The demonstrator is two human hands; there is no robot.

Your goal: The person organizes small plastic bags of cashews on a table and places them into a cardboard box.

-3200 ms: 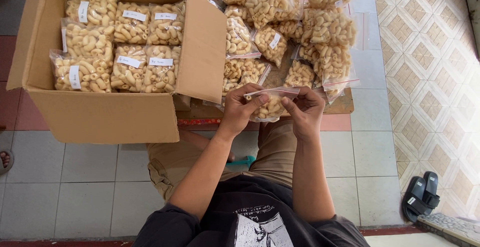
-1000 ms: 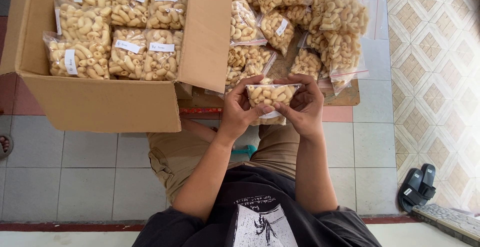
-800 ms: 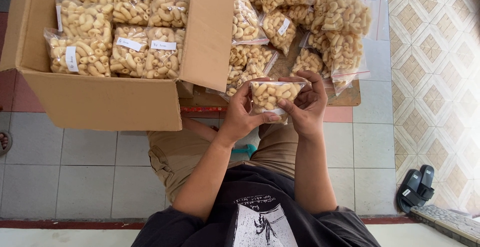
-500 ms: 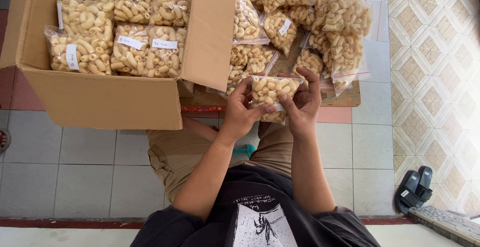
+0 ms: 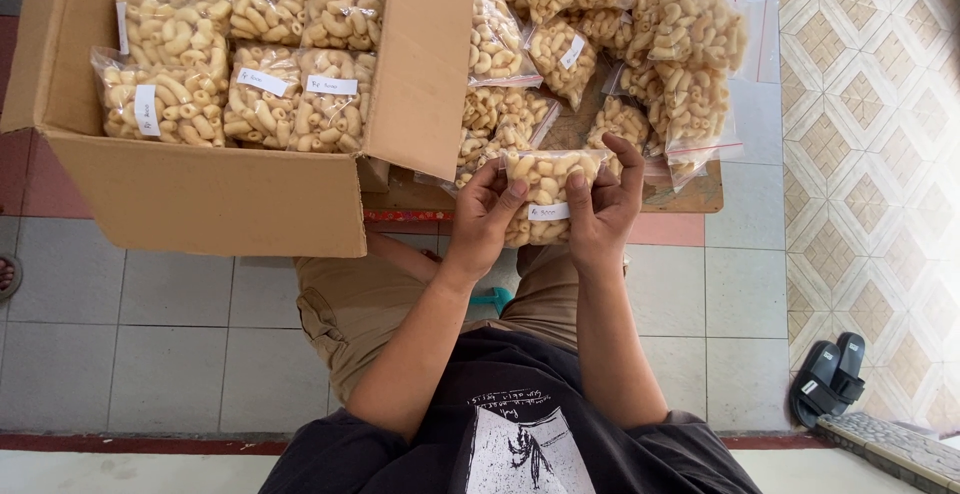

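Note:
I hold a clear plastic bag of pale curled snack pieces (image 5: 545, 194) upright in front of me, a small white label on its front. My left hand (image 5: 485, 216) grips its left side with the thumb on the front. My right hand (image 5: 605, 209) holds its right side, thumb beside the label and fingers curled over the top corner. Just beyond lies a pile of similar filled bags (image 5: 600, 44) on a low wooden board (image 5: 700, 194).
An open cardboard box (image 5: 215, 194) at the left holds several labelled bags of the same snack (image 5: 240, 64) standing in rows. Its raised flap (image 5: 425, 64) stands close to my left hand. Tiled floor surrounds my knees; black sandals (image 5: 830, 379) lie at the lower right.
The bag, held flat by its top edge before, is now turned upright with the label facing me. Both hands shifted slightly lower and closer, thumbs now pressing on the bag's front.

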